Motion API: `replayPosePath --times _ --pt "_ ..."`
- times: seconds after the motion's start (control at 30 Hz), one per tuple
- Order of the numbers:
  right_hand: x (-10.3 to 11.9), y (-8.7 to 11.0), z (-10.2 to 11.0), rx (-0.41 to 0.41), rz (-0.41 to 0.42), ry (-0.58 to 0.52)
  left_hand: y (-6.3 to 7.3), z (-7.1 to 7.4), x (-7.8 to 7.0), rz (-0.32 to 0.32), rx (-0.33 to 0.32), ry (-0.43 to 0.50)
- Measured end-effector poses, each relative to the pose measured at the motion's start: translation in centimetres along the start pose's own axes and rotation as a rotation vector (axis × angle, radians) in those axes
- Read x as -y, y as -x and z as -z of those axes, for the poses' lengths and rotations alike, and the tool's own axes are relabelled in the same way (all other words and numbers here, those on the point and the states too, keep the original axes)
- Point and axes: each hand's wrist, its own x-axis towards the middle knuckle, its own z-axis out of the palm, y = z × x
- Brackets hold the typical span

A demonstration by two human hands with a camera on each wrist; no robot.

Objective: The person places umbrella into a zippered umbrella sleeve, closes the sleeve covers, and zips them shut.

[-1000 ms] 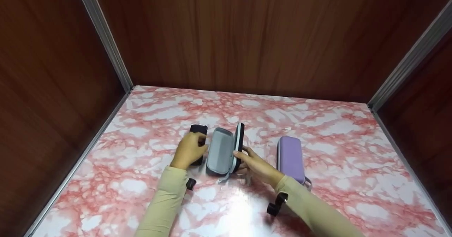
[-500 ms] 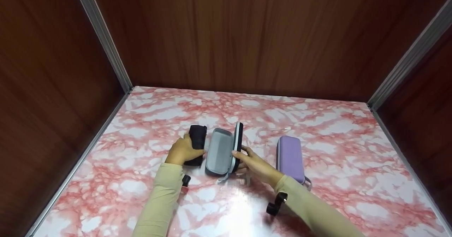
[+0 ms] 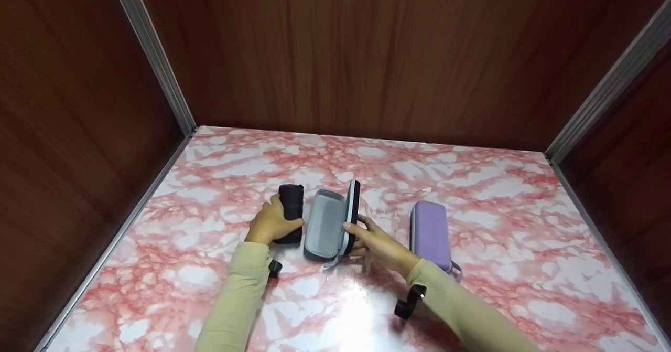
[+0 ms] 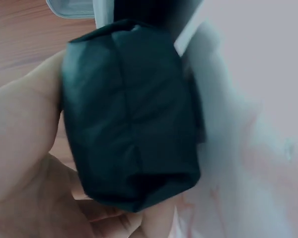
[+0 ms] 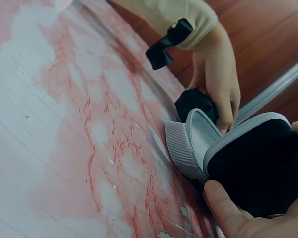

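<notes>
Two grips: left hand (image 3: 271,224) curled round the black pouch (image 3: 292,201), right hand (image 3: 384,246) pinching the raised lid (image 3: 354,202) | pouch just left of the open case (image 3: 325,225), purple case (image 3: 432,234) farther right | from here I judge: grasping step; next move calls for a steady lid

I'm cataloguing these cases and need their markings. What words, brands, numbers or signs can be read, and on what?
None: no text, number or sign can be read in any view.
Black pouch: no lettering on the sides that show.
Open grey case: none visible.
Purple case: none visible; its underside is hidden.
</notes>
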Motion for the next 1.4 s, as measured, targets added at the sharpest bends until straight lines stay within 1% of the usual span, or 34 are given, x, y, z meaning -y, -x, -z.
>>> replayPosePath --times 0.17,0.27,0.4,0.57,0.7,0.9,1.0,1.2,1.3,1.4 --pt "0.0 0.0 -0.2 0.002 0.0 0.0 0.0 0.1 0.3 -0.003 -0.047 0.009" --pt "0.1 0.1 -0.3 0.005 0.002 0.006 0.2 0.4 0.0 -0.019 -0.081 0.018" --pt "0.2 0.2 -0.4 0.006 0.011 -0.005 0.9 0.7 -1.1 -0.075 -0.116 0.024" --pt "0.2 0.1 -0.4 0.01 0.02 -0.016 1.9 0.7 -3.0 -0.14 -0.116 -0.001" --pt "0.1 0.1 -0.4 0.01 0.019 -0.022 2.3 -0.1 -4.3 -0.186 -0.115 -0.047" --pt "0.0 -0.1 -0.4 0.021 0.035 -0.036 2.6 -1.7 -5.4 -0.214 -0.1 -0.122" --pt "0.0 -0.1 -0.5 0.019 0.037 -0.033 2.5 -2.5 -5.7 -0.218 -0.107 -0.159" --pt "0.2 -0.1 -0.6 0.013 0.036 -0.044 2.4 -3.5 -6.3 -0.227 -0.13 -0.186" --pt "0.2 -0.1 -0.6 0.016 0.036 -0.051 2.4 -4.0 -6.3 -0.237 -0.154 -0.206" --pt "0.2 -0.1 -0.6 0.024 0.035 -0.051 2.4 -4.6 -6.3 -0.229 -0.179 -0.232"
